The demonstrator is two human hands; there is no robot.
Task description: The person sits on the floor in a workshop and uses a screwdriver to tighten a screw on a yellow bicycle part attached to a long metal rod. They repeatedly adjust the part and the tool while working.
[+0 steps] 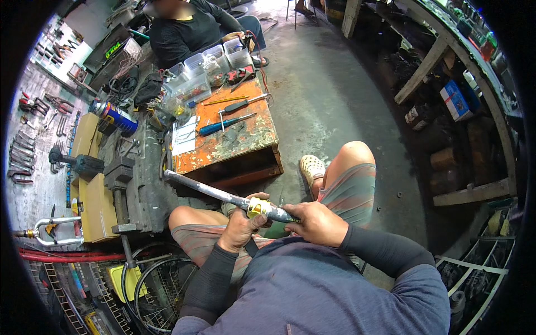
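Before me there stands a worn orange bench (261, 125). Above my lap slants a long grey tube (215, 192), its far end toward the left. My right hand (318, 223) is clamped on its near end; my left hand (240, 230) has fingers closed around it, beside the yellow collar (257, 207) encircling it.

Tube (206, 190): silver-grey, darker toward one end; ring (257, 208) around it bright yellow. Wearer's shirt (312, 285) slate blue, sleeves (391, 254) charcoal. Shorts (347, 195) grey-green, streaked coral. Clog (311, 168) cream, dotted with holes. Cabinet (209, 159) orange, blotched with pale and grey patches. Screwdriver handle (211, 129) blue. Spray can (124, 120) mostly deep blue. Hoses (67, 257) red. Carton (458, 101) blue and white.
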